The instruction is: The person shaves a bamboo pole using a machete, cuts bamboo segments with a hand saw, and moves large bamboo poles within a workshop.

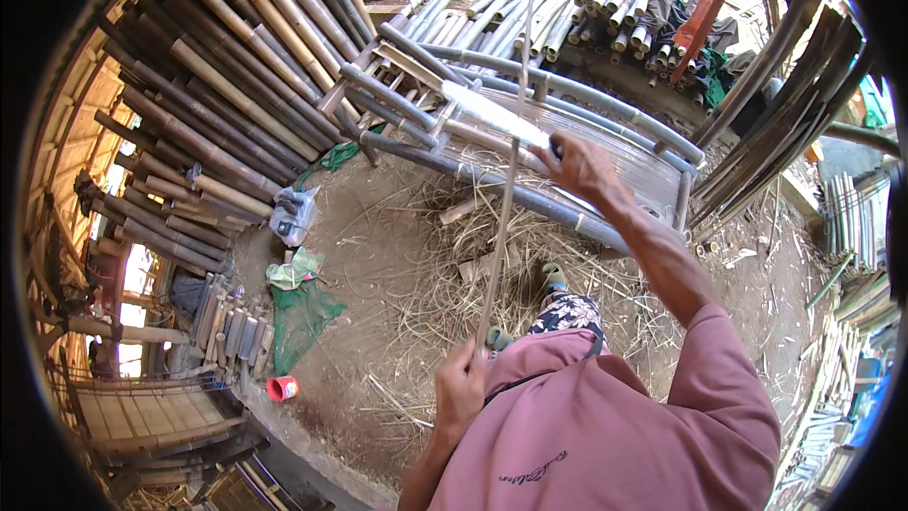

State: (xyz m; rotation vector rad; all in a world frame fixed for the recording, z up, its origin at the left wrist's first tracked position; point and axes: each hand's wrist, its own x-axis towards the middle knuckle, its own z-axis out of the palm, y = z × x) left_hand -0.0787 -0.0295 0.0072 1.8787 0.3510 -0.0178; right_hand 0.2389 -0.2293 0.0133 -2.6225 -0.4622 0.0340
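My right hand (588, 170) is closed around the handle of a machete (482, 110). Its wide, bright blade points away to the upper left. Down near my waist, my left hand (460, 384) grips the lower end of a long, thin bamboo strip (503, 218). That strip rises away from me and crosses the blade close to the handle; whether the two touch I cannot tell. Behind both stands a low bamboo bench (567, 218) with a slatted top.
Thin bamboo shavings (445, 265) litter the ground around my feet. Bamboo poles (227, 66) lean at the left, and more cut poles (605, 9) lie stacked at the back. A green net (307, 322) and a red cup (281, 388) lie at the left.
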